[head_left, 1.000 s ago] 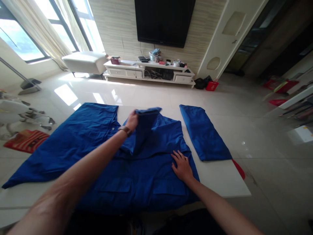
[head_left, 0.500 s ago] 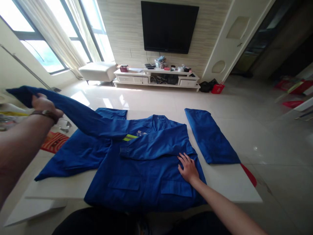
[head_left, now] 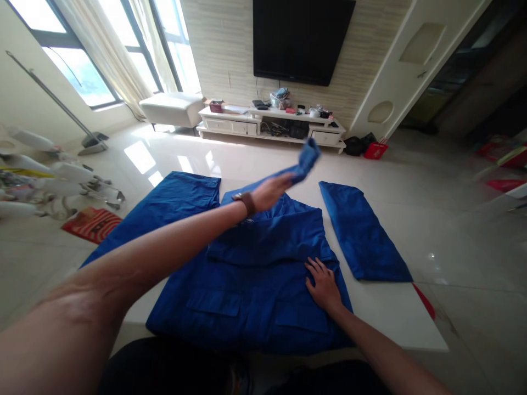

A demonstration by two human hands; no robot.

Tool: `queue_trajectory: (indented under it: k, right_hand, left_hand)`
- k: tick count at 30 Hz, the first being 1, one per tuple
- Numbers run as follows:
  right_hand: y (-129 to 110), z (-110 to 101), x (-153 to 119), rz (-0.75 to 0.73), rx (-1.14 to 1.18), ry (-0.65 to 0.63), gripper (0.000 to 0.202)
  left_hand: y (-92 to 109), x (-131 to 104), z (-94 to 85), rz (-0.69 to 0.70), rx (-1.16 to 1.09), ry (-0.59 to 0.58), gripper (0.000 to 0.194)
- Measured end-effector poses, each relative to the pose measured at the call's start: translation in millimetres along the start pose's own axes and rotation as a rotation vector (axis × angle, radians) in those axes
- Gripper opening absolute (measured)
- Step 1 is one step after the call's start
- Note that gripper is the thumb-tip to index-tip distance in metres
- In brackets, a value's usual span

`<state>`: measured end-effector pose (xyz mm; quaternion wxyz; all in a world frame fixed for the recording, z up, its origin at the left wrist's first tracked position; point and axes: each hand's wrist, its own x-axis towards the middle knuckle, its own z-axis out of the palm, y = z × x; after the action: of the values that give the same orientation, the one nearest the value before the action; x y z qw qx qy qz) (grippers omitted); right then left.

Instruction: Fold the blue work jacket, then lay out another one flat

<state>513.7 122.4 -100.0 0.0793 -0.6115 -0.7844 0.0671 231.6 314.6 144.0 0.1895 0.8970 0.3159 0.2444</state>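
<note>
A blue jacket (head_left: pixel 255 296) lies spread on a white table (head_left: pixel 395 318), one sleeve folded across its chest. My left hand (head_left: pixel 272 192), with a brown band on the wrist, grips the other sleeve (head_left: pixel 307 162) above the collar; the cuff end is blurred and sticks out past the fingers. On the jacket's right side my right hand (head_left: pixel 324 282) lies flat with its fingers spread. Folded blue cloth (head_left: pixel 362 233) rests to the right of the jacket. Another blue garment (head_left: pixel 177 197) lies at its left, partly behind my left arm.
Beyond the table stand a low white cabinet (head_left: pixel 230 125) with small items and a white bench (head_left: pixel 171 109). At the left are a red patterned bag (head_left: pixel 93 224), white objects (head_left: pixel 74 171) and a dustpan (head_left: pixel 93 144). A red bag (head_left: pixel 375 150) sits farther back.
My left hand has swung from the far left to above the collar, carrying the sleeve over the jacket. My right hand stays on the jacket. The view has shifted slightly.
</note>
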Motion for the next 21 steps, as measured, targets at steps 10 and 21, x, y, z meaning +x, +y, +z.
queue_trajectory:
  k: [10,21]
  right_hand:
    - [-6,-3,1,0.098,-0.044,-0.090,0.038]
    - [-6,-4,1,0.102,-0.037,-0.082,0.040]
  left_hand:
    - [-68,-169,102.7,-0.552,0.338,-0.393,0.079]
    - [-151,-226,59.2,-0.613,0.426,-0.276,0.025]
